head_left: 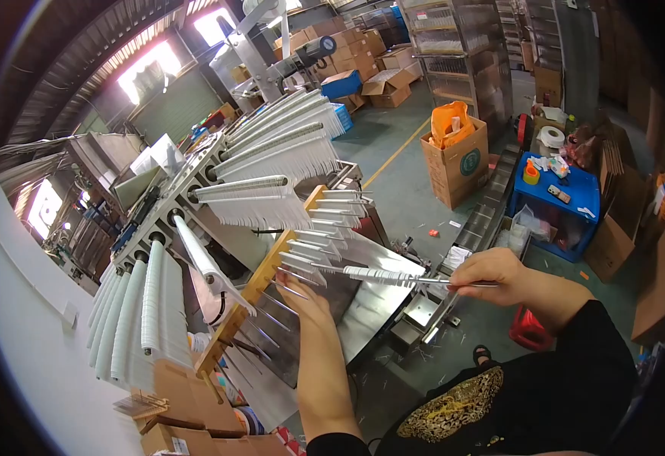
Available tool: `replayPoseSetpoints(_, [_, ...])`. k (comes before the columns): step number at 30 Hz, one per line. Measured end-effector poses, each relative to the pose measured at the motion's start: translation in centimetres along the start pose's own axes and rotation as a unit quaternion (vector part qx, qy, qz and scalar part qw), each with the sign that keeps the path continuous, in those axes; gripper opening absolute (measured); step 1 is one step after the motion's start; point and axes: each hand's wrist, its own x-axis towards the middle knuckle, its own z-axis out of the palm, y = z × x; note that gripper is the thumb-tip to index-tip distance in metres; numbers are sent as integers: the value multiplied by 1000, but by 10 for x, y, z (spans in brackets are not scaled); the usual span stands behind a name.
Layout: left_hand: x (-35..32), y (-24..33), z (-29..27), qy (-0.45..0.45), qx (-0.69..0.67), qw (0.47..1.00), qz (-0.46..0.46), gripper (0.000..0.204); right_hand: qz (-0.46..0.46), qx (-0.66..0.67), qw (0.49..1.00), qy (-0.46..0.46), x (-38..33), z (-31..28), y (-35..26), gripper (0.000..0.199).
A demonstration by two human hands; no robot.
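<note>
The right hand (492, 272) is closed around a slender silver metal rod (432, 280) that points left, its far part strung with small white ruffled pieces (378, 275). The left hand (309, 302) is raised beside a long yellow-brown wooden bar (268, 267) set with thin metal pins (281, 304); its fingertips are partly hidden, so whether it grips anything cannot be told. White pieces hang on the bar's upper pins, while several lower ones are bare. Beyond the bar, long white fringed bundles (252, 205) fan out from a pale metal machine frame (202, 172). An orange plastic bag (452, 125) sits in a brown cardboard box (454, 169)
</note>
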Motion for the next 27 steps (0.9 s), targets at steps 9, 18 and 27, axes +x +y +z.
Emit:
replayPoseSetpoints(9, [-42,30,44,-49,-71,985,-149,24,-47,-60,997,-20,17,11,0,20])
replayPoseSetpoints(18, [-89,49,56,-27,43,988,-145,18,-11,-28,999,42,-21,-12,5,20])
replayPoseSetpoints(27, [-38,16,55,-1,53,982,-181,30,50,16,999,11,-9,-20,13,16])
